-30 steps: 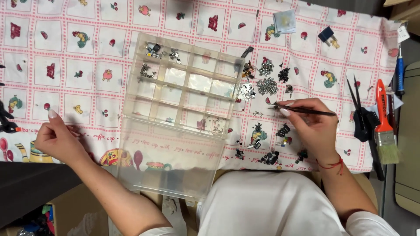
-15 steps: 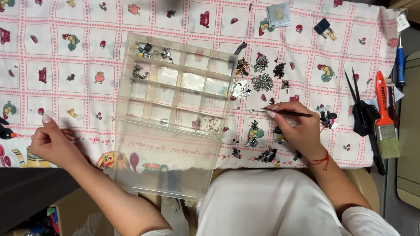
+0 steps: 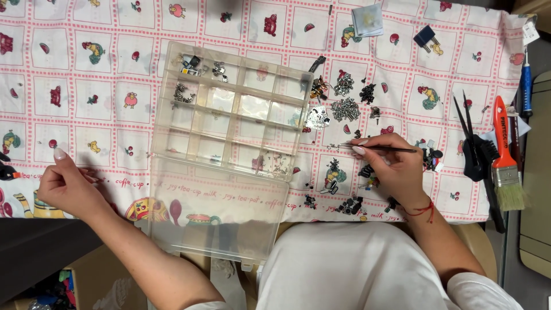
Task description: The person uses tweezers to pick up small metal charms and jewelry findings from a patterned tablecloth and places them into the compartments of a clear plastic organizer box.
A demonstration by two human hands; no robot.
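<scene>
My right hand point(image 3: 393, 169) pinches thin black tweezers point(image 3: 379, 148) with the tips pointing left, over small dark and silvery metal parts point(image 3: 346, 108) scattered on the patterned pink and white cloth point(image 3: 86, 86). Left of those parts lies a clear plastic compartment box point(image 3: 232, 123) with its lid point(image 3: 218, 212) folded open toward me; a few compartments hold small metal pieces. My left hand point(image 3: 69, 186) rests loosely curled on the cloth near the table's front left edge, holding nothing that I can see.
A paintbrush with an orange handle point(image 3: 504, 158), a black tool point(image 3: 473, 155) and a blue-handled screwdriver point(image 3: 526, 80) lie at the right. A small clear bag point(image 3: 367, 20) and a dark clip point(image 3: 426, 35) sit at the back. A cardboard box point(image 3: 86, 275) stands below the left edge.
My right hand with the tweezers has shifted left and toward me over the loose parts. The left hand has barely moved.
</scene>
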